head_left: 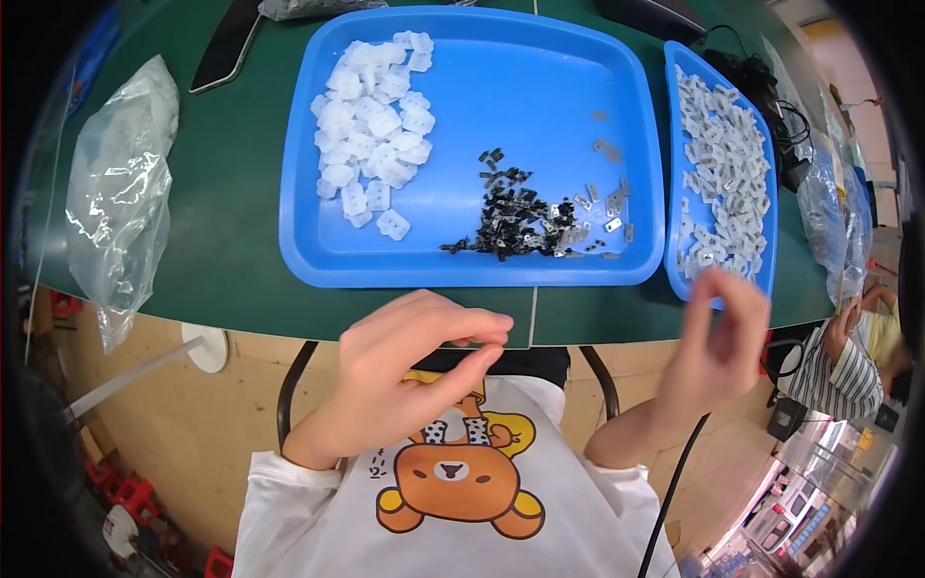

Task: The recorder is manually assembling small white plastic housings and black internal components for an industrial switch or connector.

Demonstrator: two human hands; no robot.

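Observation:
In front of the large blue tray [462, 275], my left hand [414, 352] has its thumb and fingers drawn together in a pinch. Whatever may be between those fingertips is too small to make out. My right hand [718, 337], smeared by motion, is at the front end of a smaller blue tray [672, 173]; its fingers are bent, but their grip is unclear. Translucent white plastic pieces [371, 125] lie heaped at the left of the large tray. Small black parts [515, 217] and little metal plates [613, 224] are piled toward its front right. Many small whitish parts [723, 169] fill the smaller tray.
A clear plastic bag [125, 193] lies on the green table [226, 193] at the left. A flat black object [226, 43] is behind it. Cables and more plastic bags [829, 202] crowd the right edge. Another person in a striped garment [838, 366] is at far right.

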